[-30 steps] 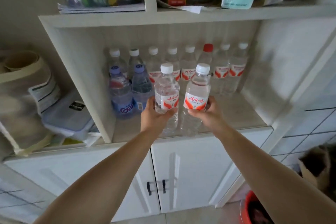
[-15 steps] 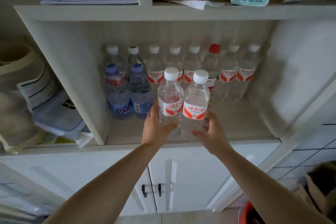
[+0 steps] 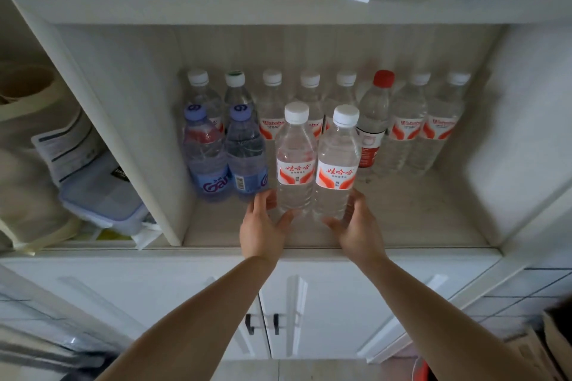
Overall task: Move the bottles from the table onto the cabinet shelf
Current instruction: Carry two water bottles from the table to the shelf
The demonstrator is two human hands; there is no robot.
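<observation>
Two clear water bottles with white caps and red-and-white labels stand upright side by side on the white cabinet shelf [image 3: 402, 226], in front of the back row. My left hand [image 3: 263, 226] wraps its fingers and thumb around the base of the left bottle [image 3: 295, 164]. In the same way, my right hand [image 3: 356, 226] holds the base of the right bottle [image 3: 337, 170]. Both bottles rest on the shelf board. To their left stand two blue-labelled bottles [image 3: 226, 158]. A row of several clear bottles [image 3: 405, 124] lines the back, among them one with a red cap [image 3: 376, 124].
A vertical shelf divider [image 3: 136, 148] stands to the left; beyond it lie a plastic lidded box [image 3: 102, 198] and a bag. The upper shelf [image 3: 278, 8] carries papers and boxes. Closed cabinet doors [image 3: 309, 318] are below. The shelf's right front part holds no bottles.
Both hands moved forward and down, and the two bottles went from held in the air at the shelf's front to standing on the shelf board. My hands slid down to the bottle bases.
</observation>
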